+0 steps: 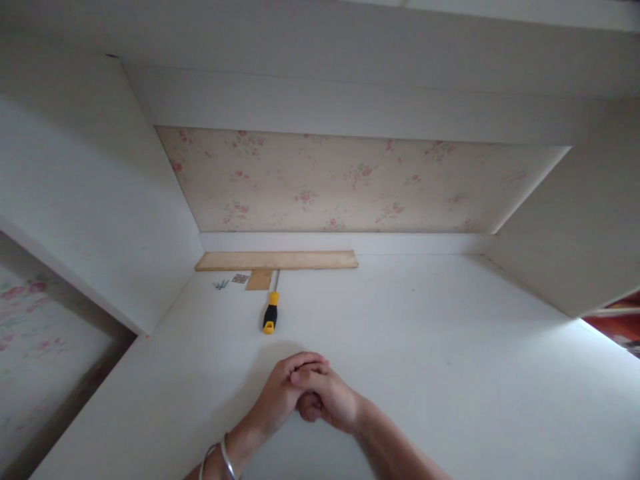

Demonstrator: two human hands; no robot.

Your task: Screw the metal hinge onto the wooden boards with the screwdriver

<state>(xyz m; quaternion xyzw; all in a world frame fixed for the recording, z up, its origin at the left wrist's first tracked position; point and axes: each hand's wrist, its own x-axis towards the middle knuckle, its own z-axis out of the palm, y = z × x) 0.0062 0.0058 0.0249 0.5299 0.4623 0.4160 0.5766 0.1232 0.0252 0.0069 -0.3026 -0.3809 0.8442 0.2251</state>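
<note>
My left hand [280,393] and my right hand [333,400] rest clasped together on the white shelf surface [425,347], low in the middle of the view. Neither hand holds an object. A thin bracelet sits on my left wrist. Just beyond my hands lies a screwdriver [271,313] with a yellow and black handle, its shaft pointing away from me. Behind it a long wooden strip [277,261] lies along the back edge.
A small wooden piece [259,280], a small metal hinge [240,279] and a few screws [221,285] lie beside the screwdriver tip. White side panels rise left and right, with floral wallpaper [340,183] at the back.
</note>
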